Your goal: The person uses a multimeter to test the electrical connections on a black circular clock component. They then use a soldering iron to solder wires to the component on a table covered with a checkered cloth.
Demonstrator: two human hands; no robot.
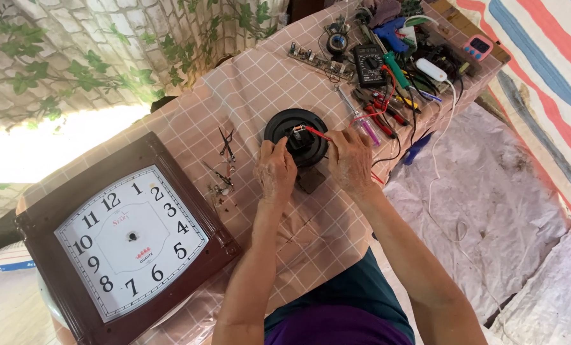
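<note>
In the head view, a round black disc (296, 136) with a small black clock mechanism at its middle is seen on the counter (266, 89), between the two hands. The left hand (275, 170) is closed on the disc's near edge. The right hand (349, 160) is pinched on a red probe (315, 133), whose tip is set against the mechanism. One square brown wall clock (126, 239) without hands lies well left of the left hand. One black meter (369, 65) lies beyond the right hand.
</note>
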